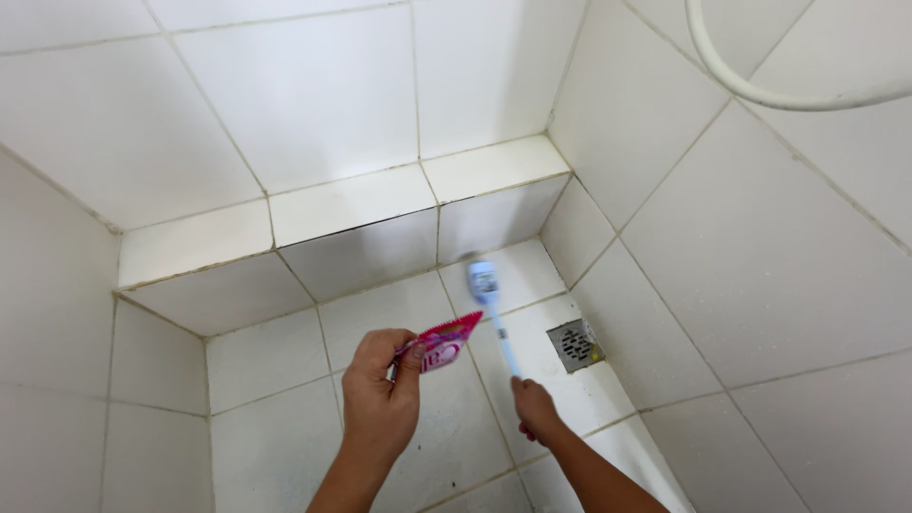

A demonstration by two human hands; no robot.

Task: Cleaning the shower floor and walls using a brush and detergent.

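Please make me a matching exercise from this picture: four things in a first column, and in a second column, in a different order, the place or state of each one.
Things:
1. brush
2. pink sachet
3. floor drain
4. white hose

Places or states:
A. set in the floor tile beside the right wall
B. pinched in the left hand
C. curving across the top right corner
D. held by its handle in the right hand, head blurred near the tiled step

Right pairs: 1-D, 2-B, 3-A, 4-C
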